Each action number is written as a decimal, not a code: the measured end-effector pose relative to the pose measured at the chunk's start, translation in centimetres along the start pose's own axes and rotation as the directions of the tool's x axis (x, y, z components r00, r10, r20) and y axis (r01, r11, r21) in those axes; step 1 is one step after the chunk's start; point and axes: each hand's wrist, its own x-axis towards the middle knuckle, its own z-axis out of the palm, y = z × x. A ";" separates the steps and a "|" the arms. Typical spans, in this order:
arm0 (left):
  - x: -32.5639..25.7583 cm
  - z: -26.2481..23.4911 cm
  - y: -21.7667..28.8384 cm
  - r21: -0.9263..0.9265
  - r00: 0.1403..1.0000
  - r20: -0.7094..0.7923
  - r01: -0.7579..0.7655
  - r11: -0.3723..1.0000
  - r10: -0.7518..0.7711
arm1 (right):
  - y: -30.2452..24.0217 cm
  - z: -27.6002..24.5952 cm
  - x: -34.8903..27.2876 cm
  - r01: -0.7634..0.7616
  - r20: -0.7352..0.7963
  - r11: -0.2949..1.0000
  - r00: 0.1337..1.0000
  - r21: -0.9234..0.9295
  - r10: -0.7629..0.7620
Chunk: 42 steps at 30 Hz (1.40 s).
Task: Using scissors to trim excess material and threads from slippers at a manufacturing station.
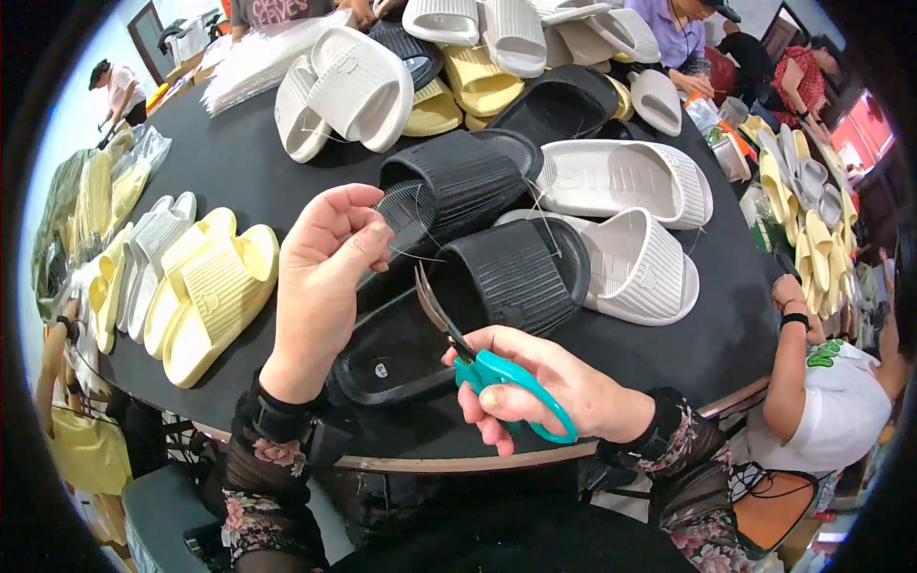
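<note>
My right hand (535, 382) grips a pair of scissors (525, 382) with teal handles, its blades pointing up and to the left. My left hand (325, 267) is closed in a pinch on a thin thread (416, 257), which runs from the fingertips toward the blade tips. Under and beyond both hands lies a pair of black ribbed slide slippers. The nearer black slipper (506, 277) has its toe to the right and its heel by the table's front edge. The farther black slipper (454, 181) is partly hidden behind my left hand.
White slippers (621, 181) lie right of the black pair. Yellow slippers (215, 296) and grey slippers (167, 248) stand at the left of the dark table (611, 368). A mixed slipper pile (478, 76) covers the far side. A person in white (821, 401) sits close at the right.
</note>
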 end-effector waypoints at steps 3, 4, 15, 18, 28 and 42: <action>-0.4 0.5 0.6 -0.097 1.000 0.023 0.018 0.995 -0.016 | 0.2 0.2 -0.1 -0.010 -0.028 1.000 1.000 -0.003 0.010; -0.4 0.8 0.7 -0.102 0.999 0.036 0.026 0.994 -0.023 | -0.1 0.2 -0.5 -0.032 -0.031 0.999 0.999 0.019 0.033; -1.6 1.9 1.4 -0.190 0.996 0.029 0.087 0.978 -0.083 | 1.4 -0.2 -0.1 0.004 -0.023 0.995 1.000 0.096 -0.001; -1.6 1.7 1.5 -0.203 0.997 0.035 0.071 0.977 -0.065 | 1.4 -0.2 -0.1 0.059 -0.031 0.995 0.998 0.087 -0.056; -0.7 0.6 0.9 -0.142 0.999 -0.051 0.003 0.990 -0.010 | 0.8 -1.1 0.1 0.135 0.031 0.991 0.990 -0.009 -0.135; -1.8 -2.2 1.7 -0.133 0.968 -0.045 -0.251 0.959 0.247 | 0.0 -3.0 0.0 0.316 -0.034 0.942 0.949 0.115 -0.315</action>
